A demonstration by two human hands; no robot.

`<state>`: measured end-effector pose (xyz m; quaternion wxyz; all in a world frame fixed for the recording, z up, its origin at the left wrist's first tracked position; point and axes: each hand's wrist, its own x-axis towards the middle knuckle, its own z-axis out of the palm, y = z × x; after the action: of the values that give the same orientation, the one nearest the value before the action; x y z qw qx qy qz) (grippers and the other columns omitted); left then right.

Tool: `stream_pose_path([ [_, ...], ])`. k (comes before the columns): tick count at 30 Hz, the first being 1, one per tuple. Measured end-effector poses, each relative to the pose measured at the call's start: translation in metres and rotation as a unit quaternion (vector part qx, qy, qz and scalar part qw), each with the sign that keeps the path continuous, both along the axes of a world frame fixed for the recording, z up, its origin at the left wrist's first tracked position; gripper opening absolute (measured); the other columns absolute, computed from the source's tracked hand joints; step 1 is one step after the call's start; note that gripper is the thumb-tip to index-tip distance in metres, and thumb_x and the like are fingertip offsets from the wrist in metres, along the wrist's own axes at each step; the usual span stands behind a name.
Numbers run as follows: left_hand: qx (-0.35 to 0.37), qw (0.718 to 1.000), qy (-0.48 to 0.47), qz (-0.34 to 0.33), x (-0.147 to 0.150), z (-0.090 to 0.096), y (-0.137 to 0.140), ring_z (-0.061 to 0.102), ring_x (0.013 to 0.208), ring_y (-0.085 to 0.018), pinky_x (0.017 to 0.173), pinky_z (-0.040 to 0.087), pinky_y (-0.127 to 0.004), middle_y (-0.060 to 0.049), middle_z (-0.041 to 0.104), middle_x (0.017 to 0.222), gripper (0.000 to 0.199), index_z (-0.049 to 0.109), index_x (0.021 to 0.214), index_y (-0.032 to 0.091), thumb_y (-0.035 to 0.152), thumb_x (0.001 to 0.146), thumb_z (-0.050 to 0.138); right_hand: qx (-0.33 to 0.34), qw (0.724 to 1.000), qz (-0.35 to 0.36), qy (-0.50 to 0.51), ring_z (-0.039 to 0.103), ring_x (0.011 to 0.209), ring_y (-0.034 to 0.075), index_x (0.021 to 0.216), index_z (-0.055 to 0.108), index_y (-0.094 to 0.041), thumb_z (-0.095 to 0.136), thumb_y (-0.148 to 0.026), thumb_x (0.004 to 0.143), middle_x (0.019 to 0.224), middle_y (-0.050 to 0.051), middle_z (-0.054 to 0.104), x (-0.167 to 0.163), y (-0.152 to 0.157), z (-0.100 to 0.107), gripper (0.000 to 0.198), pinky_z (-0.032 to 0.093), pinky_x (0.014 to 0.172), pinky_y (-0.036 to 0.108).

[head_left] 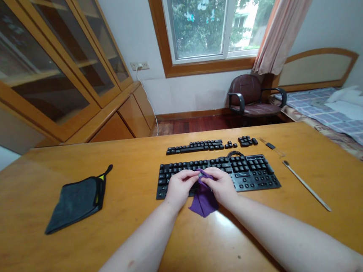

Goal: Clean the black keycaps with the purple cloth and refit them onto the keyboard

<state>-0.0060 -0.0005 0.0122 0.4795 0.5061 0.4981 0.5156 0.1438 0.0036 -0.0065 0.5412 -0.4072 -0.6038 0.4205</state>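
The left hand pinches a small greyish piece, too small to name, between thumb and fingertips, while the right hand grips a purple cloth bunched around that piece; in this head view, the fingertips of both hands meet there. The cloth's loose end hangs toward the near edge of the table. Both hands are above a black keyboard, covering part of its middle; toward its right end, some key positions show without caps. A coiled cable lies at its back edge. Behind the keyboard, loose black keycaps sit in rows, with smaller groups to the right. Near those groups is a wire tool with a dark middle, and right of the keyboard a slim brush lies slantwise. Well apart on the left lies a dark pouch with a loop. Beyond the table stand a glass-fronted cabinet, a brown armchair below the window, and a bed.
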Motion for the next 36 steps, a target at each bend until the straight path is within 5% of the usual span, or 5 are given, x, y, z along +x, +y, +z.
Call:
stream_pose_path([
  [13, -0.001, 0.999, -0.042, -0.022, 0.001, -0.008, 0.001, 0.063, 0.076, -0.016, 0.077, 0.052, -0.031, -0.004, 0.067, 0.08, 0.023, 0.065, 0.08, 0.014, 0.022, 0.06, 0.074, -0.025, 1.0, -0.011, 0.001, 0.061, 0.08, 0.019, 0.082, 0.071, -0.023, 0.063, -0.027, 0.075, 0.083, 0.004, 0.069, -0.001, 0.001, 0.003, 0.012, 0.048, 0.077, 0.034],
  [19, 0.089, 0.994, 0.057, 0.008, 0.0, -0.008, -0.001, 0.062, 0.083, -0.017, 0.08, 0.051, -0.031, -0.005, 0.063, 0.088, 0.015, 0.066, 0.08, 0.017, 0.022, 0.066, 0.069, -0.064, 0.997, -0.01, 0.044, 0.062, 0.092, 0.021, 0.092, 0.071, -0.022, 0.057, -0.032, 0.08, 0.094, 0.006, 0.07, 0.0, 0.003, 0.0, 0.021, 0.046, 0.087, 0.038],
  [24, 0.177, 0.966, 0.19, -0.014, -0.004, -0.003, -0.004, 0.061, 0.084, -0.018, 0.082, 0.048, -0.032, -0.004, 0.066, 0.084, 0.014, 0.068, 0.079, 0.021, 0.013, 0.068, 0.063, -0.077, 0.996, 0.023, 0.027, 0.063, 0.088, 0.021, 0.09, 0.07, -0.023, 0.069, -0.027, 0.069, 0.091, 0.004, 0.07, -0.001, 0.002, 0.001, 0.022, 0.047, 0.084, 0.035],
  [36, 0.156, 0.962, 0.222, -0.009, -0.001, -0.002, -0.008, 0.062, 0.082, -0.017, 0.081, 0.049, -0.03, -0.004, 0.067, 0.09, 0.027, 0.065, 0.095, 0.021, 0.014, 0.07, 0.061, -0.114, 0.993, 0.016, 0.014, 0.063, 0.076, 0.02, 0.081, 0.069, -0.019, 0.065, -0.032, 0.073, 0.079, 0.004, 0.07, 0.0, 0.004, -0.001, 0.016, 0.048, 0.072, 0.032],
])
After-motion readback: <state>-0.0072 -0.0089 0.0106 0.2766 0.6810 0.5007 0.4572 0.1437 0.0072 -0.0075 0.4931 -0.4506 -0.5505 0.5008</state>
